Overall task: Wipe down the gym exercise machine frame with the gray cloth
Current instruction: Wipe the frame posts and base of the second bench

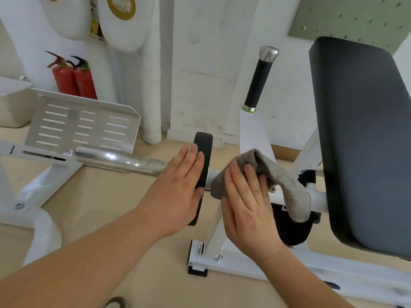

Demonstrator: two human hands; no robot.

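We look down at our two bare hands on a white gym machine. Our right hand [246,205] grips the gray cloth [287,181]: the fingers curl over a bunched part of it and press it onto a horizontal tube of the frame [253,134]. The grip looks closed around the fabric, and the palm faces the tube, probably so the cloth can rub along it. The rest of the cloth drapes over the tube to the right of the grip and hangs down past it.

Just left of the grip, our left hand [180,185] lies flat, with straight fingers, against a black disc [203,143] fitted round the tube. It holds nothing. We judge that it braces the machine while the other hand wipes. Further left of the grip, beyond the disc, a chrome bar [115,158] runs on towards a slotted metal footplate [82,121].

To the right of the grip is a dark seat pad [360,130]. Above and beyond the grip, a black handle [260,81] with a silver cap rises from the frame. Two red extinguishers [73,78] stand far off to the left, by the wall.

Wiping appears to be under way at this tube, and much of the frame is untouched by the cloth.
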